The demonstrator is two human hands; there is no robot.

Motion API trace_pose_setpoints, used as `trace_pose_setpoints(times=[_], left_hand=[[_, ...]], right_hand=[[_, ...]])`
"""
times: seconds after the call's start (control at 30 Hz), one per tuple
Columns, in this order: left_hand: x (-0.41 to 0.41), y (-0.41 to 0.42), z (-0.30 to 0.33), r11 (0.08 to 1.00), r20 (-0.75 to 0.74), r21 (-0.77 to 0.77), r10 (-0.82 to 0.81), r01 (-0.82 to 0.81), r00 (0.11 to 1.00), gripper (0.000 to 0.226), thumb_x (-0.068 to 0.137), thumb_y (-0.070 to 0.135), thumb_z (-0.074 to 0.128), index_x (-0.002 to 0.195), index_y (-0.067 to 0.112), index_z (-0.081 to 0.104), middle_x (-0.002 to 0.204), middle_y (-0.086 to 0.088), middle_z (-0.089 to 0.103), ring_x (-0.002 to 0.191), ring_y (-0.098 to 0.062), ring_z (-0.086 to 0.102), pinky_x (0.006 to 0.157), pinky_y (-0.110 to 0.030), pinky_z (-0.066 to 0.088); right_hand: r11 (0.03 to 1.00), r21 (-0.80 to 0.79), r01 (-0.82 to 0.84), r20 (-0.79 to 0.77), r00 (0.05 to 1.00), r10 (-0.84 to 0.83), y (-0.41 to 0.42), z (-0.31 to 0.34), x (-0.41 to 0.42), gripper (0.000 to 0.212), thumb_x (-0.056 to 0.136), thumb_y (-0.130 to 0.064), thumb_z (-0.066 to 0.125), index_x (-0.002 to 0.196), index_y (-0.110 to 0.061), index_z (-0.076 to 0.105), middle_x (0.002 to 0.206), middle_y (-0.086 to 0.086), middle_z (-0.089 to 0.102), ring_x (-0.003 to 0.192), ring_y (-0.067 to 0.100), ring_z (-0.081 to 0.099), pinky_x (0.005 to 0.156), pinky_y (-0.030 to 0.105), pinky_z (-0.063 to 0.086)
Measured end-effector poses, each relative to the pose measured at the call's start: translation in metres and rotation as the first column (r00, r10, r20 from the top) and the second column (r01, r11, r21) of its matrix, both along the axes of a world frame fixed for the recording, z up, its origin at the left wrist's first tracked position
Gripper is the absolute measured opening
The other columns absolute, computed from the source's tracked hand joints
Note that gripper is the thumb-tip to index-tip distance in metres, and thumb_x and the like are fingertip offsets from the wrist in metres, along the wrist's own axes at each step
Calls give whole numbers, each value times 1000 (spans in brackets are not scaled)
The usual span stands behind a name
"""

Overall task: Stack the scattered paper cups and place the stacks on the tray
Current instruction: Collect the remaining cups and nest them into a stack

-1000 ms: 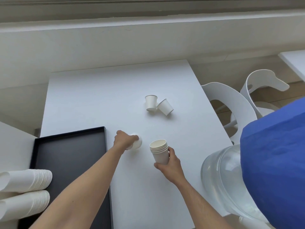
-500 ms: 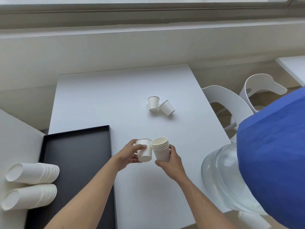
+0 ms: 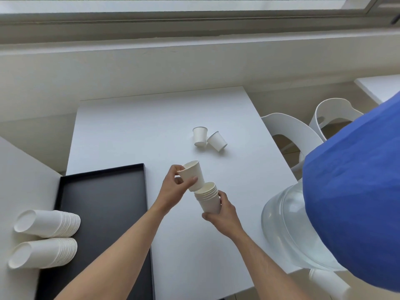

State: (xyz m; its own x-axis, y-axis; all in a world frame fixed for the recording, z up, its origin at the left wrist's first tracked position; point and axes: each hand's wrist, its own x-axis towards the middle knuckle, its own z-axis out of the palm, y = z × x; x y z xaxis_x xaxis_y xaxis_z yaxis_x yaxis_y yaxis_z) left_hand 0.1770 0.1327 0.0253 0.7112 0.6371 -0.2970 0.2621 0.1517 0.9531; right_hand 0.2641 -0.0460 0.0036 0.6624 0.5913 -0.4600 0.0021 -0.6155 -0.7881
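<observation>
My left hand (image 3: 175,187) grips a single white paper cup (image 3: 192,174), tilted, with its base just inside the mouth of a short stack of white cups (image 3: 207,198). My right hand (image 3: 223,215) holds that stack upright above the white table (image 3: 129,126). Two loose cups remain farther back: one upright cup (image 3: 199,136) and one tipped cup (image 3: 217,141) touching it. The black tray (image 3: 104,202) lies at the table's left. Two long finished stacks lie on their sides at its left edge, the upper stack (image 3: 48,223) and the lower stack (image 3: 43,252).
A clear water jug (image 3: 285,230) sits at the table's right edge, beside a blue-clad person (image 3: 355,191). White chairs (image 3: 290,135) stand to the right. A wall ledge and window run behind the table.
My left hand picked a cup off the table, carried it right and raised it over the stack in my right hand. It now tips into the stack's mouth.
</observation>
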Motion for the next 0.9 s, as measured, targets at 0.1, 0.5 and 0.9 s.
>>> trace_pose_setpoints(times=[0.1, 0.5, 0.9], left_hand=[[4, -7, 1, 989, -48, 94, -113, 117, 992, 39, 71, 45, 77, 98, 31, 53, 99, 11, 65, 90, -6, 62, 76, -22, 48], [19, -12, -10, 916, -187, 183, -325, 358, 927, 71, 70, 80, 58, 122, 34, 47, 125, 23, 46, 114, 16, 43, 83, -13, 36], [88, 45, -25, 918, -251, 370, -51, 145, 967, 31, 93, 43, 60, 116, 24, 57, 124, 8, 55, 103, -11, 61, 82, -26, 48]], right_hand=[[1000, 2, -18, 20, 1000, 18, 4, 2, 2, 70, 68, -21, 77, 128, -33, 44, 110, -10, 60, 98, 12, 62, 71, 28, 54], [999, 43, 32, -32, 999, -31, 23, 11, 17, 67, 71, -21, 77, 127, -33, 42, 110, -9, 60, 94, 12, 65, 62, 22, 50], [996, 21, 81, -36, 996, -80, 30, -5, 53, 68, 72, -23, 79, 127, -36, 41, 108, -15, 57, 95, 4, 61, 59, 14, 43]])
